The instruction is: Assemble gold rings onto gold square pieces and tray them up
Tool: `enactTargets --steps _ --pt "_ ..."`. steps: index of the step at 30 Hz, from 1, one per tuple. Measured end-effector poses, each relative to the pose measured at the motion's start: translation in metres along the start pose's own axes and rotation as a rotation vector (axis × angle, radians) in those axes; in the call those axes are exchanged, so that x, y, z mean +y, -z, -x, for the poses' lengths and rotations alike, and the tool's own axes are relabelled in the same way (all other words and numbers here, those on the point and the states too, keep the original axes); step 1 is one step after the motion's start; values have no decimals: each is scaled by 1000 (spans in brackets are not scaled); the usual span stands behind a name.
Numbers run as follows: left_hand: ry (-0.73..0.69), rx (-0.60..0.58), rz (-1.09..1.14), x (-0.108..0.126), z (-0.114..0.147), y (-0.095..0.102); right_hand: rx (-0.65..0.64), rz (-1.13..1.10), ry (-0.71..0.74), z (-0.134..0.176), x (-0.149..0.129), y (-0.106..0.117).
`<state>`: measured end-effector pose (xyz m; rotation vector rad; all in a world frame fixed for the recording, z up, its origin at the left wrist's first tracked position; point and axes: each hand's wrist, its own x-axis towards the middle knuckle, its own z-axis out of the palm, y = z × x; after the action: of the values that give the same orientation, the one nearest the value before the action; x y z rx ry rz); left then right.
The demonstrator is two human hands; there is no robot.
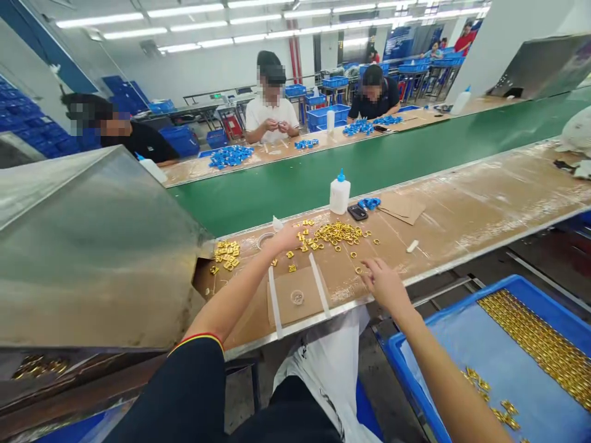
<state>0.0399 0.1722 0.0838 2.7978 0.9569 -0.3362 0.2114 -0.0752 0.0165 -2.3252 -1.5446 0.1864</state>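
Observation:
My left hand [287, 237] reaches over the table to the left end of the gold pieces. Its fingertips are hard to make out among several square gold pieces [305, 241]. Beside them lies a pile of gold rings [339, 233]. My right hand [384, 284] is low over the table, with bent fingers apart. A single gold ring [359, 271] is right at its fingertips; whether they touch is unclear. Between my arms a small clear round dish [297, 298] sits on a cardboard sheet [289, 315] with white strips at its sides.
More gold pieces [227, 253] lie by the metal housing [92, 246] on my left. A white bottle [340, 195] and black device [357, 213] stand behind the rings. At right is a blue tray [443, 332] with gold rows. Co-workers sit beyond the green belt [295, 184].

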Motion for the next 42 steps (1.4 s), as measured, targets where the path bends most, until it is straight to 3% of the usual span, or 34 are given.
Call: enactTargets --steps 3,6,12,15,22,29,36,42 --pt "62 15 -4 -27 -8 -19 -75 21 38 -51 -45 -15" --pt "28 50 -6 -31 -33 -25 -124 41 45 -88 -81 -31" --pt "-150 -18 21 -24 -86 -27 -186 52 4 -115 -119 -61" --pt "-192 -48 38 -28 -90 -30 -202 35 -10 -117 -123 -71" --pt "-208 -146 24 -50 -63 -32 -196 -37 -65 -124 -127 -84" --pt "-198 -246 -11 -47 -42 -27 -237 -97 -60 -126 -125 -88" --pt "-154 -207 -18 -33 -32 -33 -300 -121 -40 -113 -110 -79" --pt "-95 -146 -34 -18 -24 -37 -280 -177 -21 -99 -105 -73"
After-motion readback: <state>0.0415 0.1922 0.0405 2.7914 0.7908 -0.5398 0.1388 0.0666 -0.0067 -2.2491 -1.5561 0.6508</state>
